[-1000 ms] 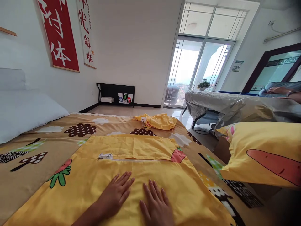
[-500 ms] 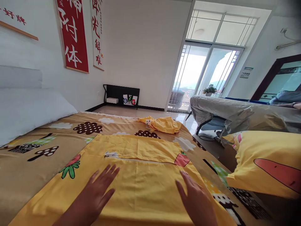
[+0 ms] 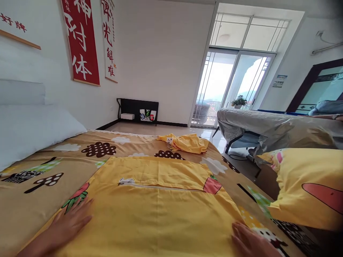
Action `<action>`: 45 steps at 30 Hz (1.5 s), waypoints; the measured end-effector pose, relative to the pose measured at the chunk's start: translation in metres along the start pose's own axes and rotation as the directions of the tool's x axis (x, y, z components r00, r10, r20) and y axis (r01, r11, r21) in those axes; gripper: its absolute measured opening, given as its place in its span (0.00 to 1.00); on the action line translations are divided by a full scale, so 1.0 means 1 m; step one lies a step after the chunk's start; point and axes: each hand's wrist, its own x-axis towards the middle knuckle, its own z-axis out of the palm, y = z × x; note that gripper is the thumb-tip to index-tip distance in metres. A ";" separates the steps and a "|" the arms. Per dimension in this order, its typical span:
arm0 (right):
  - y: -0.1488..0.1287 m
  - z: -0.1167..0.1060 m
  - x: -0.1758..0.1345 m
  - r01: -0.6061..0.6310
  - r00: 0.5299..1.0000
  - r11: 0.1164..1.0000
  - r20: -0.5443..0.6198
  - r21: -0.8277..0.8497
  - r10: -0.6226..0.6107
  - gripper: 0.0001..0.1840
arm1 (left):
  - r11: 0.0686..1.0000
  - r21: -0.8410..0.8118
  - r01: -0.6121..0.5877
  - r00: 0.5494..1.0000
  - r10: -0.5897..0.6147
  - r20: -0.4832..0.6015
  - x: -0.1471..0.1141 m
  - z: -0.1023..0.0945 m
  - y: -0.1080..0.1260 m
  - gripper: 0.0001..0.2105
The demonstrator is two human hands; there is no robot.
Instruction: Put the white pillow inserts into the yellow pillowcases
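Note:
A yellow pillowcase (image 3: 158,217) with carrot prints lies spread flat on the patterned bedsheet (image 3: 66,167). A slit with a pale edge runs across its far part. My left hand (image 3: 71,221) rests open on its left edge, by the green carrot leaves, fingers stretched out. At the right edge of the pillowcase is my right hand (image 3: 249,241), flat with its fingers extended and partly cut off by the frame's bottom. Neither hand holds anything.
A crumpled yellow cloth (image 3: 187,143) lies at the bed's far edge. On the right is a yellow pillow (image 3: 316,185) with a carrot print. White pillows (image 3: 34,132) stand at left. Behind is a plastic-covered table (image 3: 249,119), with part of a person's arm at the far right.
My hands have moved apart, from the middle of the pillowcase out to its left and right edges. The pillowcase lies nearly as before; the view has shifted slightly.

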 end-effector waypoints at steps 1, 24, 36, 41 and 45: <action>-0.021 -0.013 0.018 -0.014 1.000 1.000 0.007 -0.016 0.015 0.26 | 1.000 -0.005 -0.012 1.000 0.012 0.007 0.005 -0.017 0.021 0.31; -0.048 0.045 0.261 -0.200 0.962 0.915 0.105 -0.351 0.250 0.32 | 0.966 -0.122 0.226 0.958 -0.243 -0.153 0.272 -0.009 0.041 0.24; -0.175 0.056 0.236 0.248 0.959 0.919 -0.060 -0.305 -0.278 0.29 | 0.993 -0.119 0.024 0.992 -0.038 -0.122 0.245 -0.006 0.091 0.26; -0.206 0.082 0.221 0.157 0.969 0.973 0.215 -0.167 -0.120 0.37 | 0.987 -0.143 0.073 0.993 -0.085 -0.080 0.228 -0.002 0.068 0.28; -0.183 0.081 0.224 0.135 0.986 0.987 0.107 -0.090 -0.125 0.39 | 0.972 -0.180 0.152 0.973 -0.180 -0.147 0.195 -0.018 -0.005 0.26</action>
